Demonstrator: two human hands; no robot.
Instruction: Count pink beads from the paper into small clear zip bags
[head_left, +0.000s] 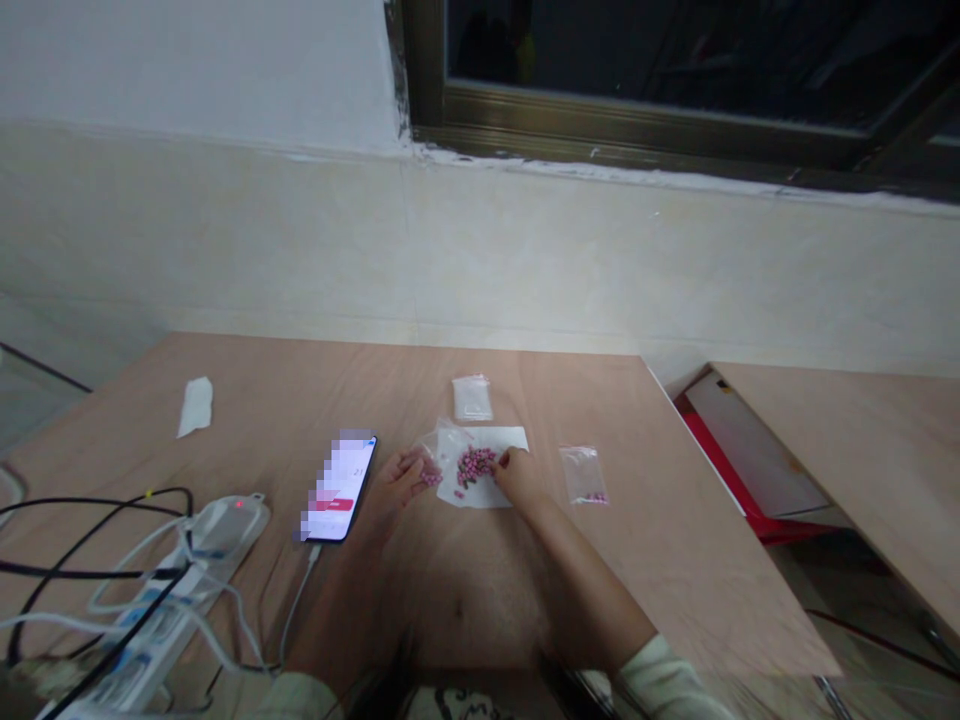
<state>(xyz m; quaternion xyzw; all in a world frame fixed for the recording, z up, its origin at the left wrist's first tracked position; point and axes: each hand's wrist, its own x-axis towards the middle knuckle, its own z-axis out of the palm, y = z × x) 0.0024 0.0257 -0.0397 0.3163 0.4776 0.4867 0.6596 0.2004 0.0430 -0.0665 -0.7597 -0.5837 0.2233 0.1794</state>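
Observation:
My left hand [400, 484] is closed on a clear plastic bag [444, 437] that has some pink beads in its lower part. To its right lies a white sheet of paper [511, 438] bearing a pile of small pink and dark beads [474, 466]. At the right edge of that pile, the fingers of my right hand [517, 476] are pinched together; whatever is between them is too small to make out. A second clear bag [583, 472], with a few pink beads at its bottom, lies flat further right. Behind the paper rests a stack of clear bags [472, 398].
A lit phone [341, 490] on a charging cable lies left of my left hand. A white power strip [217, 535] with tangled cables fills the table's left front. One white paper scrap [196, 406] is at the far left. Beyond the table's right edge stands another table [862, 420].

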